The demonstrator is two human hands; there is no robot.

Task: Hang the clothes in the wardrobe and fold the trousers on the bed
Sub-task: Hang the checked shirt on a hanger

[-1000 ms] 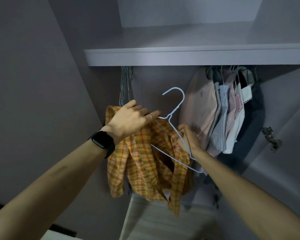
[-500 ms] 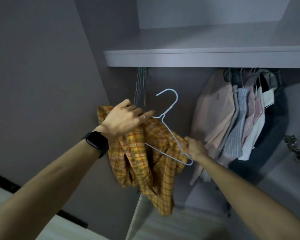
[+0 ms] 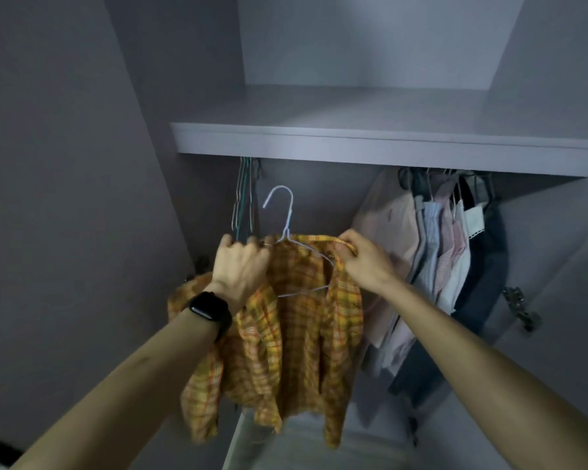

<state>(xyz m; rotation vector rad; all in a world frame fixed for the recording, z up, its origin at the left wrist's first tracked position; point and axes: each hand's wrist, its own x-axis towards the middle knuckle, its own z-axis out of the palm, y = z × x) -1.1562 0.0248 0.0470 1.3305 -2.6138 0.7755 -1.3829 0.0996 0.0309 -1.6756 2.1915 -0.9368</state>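
An orange and yellow plaid shirt (image 3: 296, 337) hangs open in front of the wardrobe, with a light blue wire hanger (image 3: 287, 218) inside its collar, hook pointing up. My left hand (image 3: 240, 262), a black watch on its wrist, grips the shirt's left shoulder beside the hanger's neck. My right hand (image 3: 364, 257) pinches the collar edge on the right, stretched over the hanger's arm. The hanger's hook is below the shelf and touches no rail.
A grey shelf (image 3: 370, 144) spans the wardrobe above the hands. Several empty wire hangers (image 3: 243, 198) hang at the left under it. Several hung clothes (image 3: 442, 262) fill the right side. A door hinge (image 3: 520, 308) sticks out at far right.
My right hand rose from the hanger's lower arm to the collar. The shirt now sits spread over the hanger, and the hanger stands more upright. The view tilted upward.
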